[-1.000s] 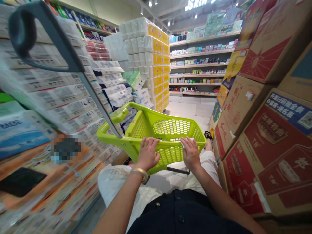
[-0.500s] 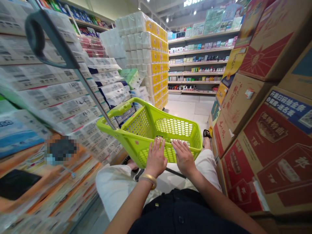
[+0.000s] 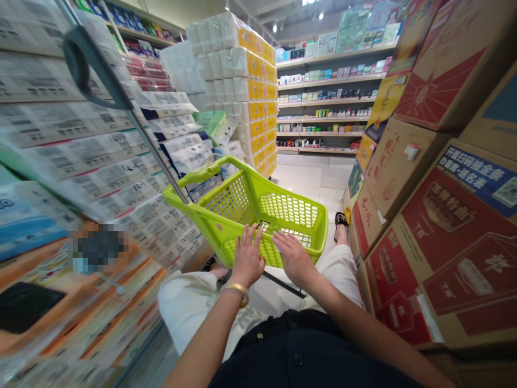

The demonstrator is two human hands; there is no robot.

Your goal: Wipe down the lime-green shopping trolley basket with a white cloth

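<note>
A lime-green plastic shopping basket on wheels stands in front of my seated body, its inside showing no goods. My left hand is raised beside the near wall with fingers stretched and spread; a gold bangle circles that wrist. To its right, my right hand has its fingers extended, the tips at the near rim. Whether either hand touches the basket, I cannot tell. From the basket's left end a metal pole with a grey handle slants up to the left.
Stacked paper packs rise on the left, with a dark tablet-like object on lower packages. Piled cartons crowd the right. Yellow-and-white tissue bales and stocked shelves stand beyond the tiled floor.
Both hands have shifted slightly left, still with fingers extended. The basket's right end has moved a little left, and its handle appears further right and lower.
</note>
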